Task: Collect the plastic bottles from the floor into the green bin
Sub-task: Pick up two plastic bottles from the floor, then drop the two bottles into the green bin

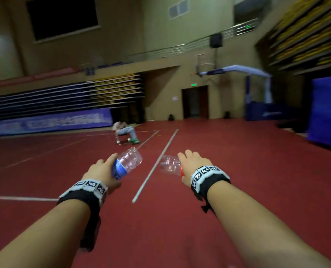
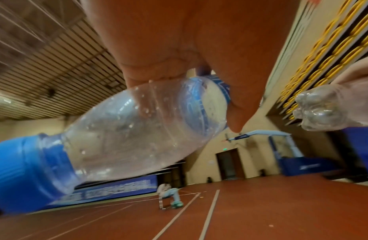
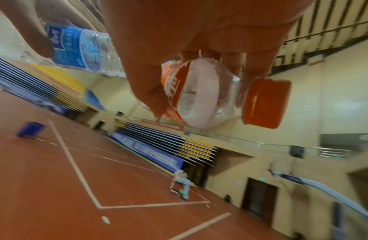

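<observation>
My left hand [image 1: 104, 171] grips a clear plastic bottle with a blue label [image 1: 128, 163], its base pointing forward and to the right. The left wrist view shows that blue-label bottle [image 2: 137, 126] up close, blue cap at the lower left, my fingers [image 2: 236, 104] curled around it. My right hand [image 1: 192, 165] holds a clear bottle with a red label [image 1: 170, 163], base pointing left. The red-label bottle [image 3: 199, 95] and its orange-red cap show in the right wrist view. Both bottles are held in the air above the red floor. No green bin is in view.
A red sports floor [image 1: 238, 180] with white lines stretches ahead. A person sits on a chair [image 1: 125, 132] further out. Folded bleachers [image 1: 64, 101] line the left wall, a doorway [image 1: 194, 102] stands ahead, a blue padded basketball stand [image 1: 261, 105] at right. A blue box [image 3: 31, 129] lies far off.
</observation>
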The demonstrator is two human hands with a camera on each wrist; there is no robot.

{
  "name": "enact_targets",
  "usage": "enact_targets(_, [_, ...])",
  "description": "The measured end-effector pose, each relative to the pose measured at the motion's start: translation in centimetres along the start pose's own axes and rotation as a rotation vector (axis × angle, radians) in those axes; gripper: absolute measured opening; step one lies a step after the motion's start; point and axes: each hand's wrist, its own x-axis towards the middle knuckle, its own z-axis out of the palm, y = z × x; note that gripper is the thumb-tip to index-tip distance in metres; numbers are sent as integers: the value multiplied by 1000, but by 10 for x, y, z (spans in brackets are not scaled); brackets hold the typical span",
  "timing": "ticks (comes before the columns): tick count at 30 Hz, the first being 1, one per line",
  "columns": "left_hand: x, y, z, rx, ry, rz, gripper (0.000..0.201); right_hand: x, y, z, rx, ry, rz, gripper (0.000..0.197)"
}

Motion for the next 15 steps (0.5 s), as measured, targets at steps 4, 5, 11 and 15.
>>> enact_targets(4, [58, 96, 54, -53, -78, 240, 100, -38, 95, 14, -103, -53, 304, 72])
enact_targets(5, [68, 123, 63, -80, -87, 309, 99, -52, 115, 14, -125, -67, 388, 72])
enact_targets(11, [58, 286, 89, -235, -192, 795, 101, -181, 162, -16, -250, -86, 864, 62])
enact_targets(15, [-12, 366, 84, -325, -233, 1106, 101, -288, 136, -43, -314, -69, 1204, 53])
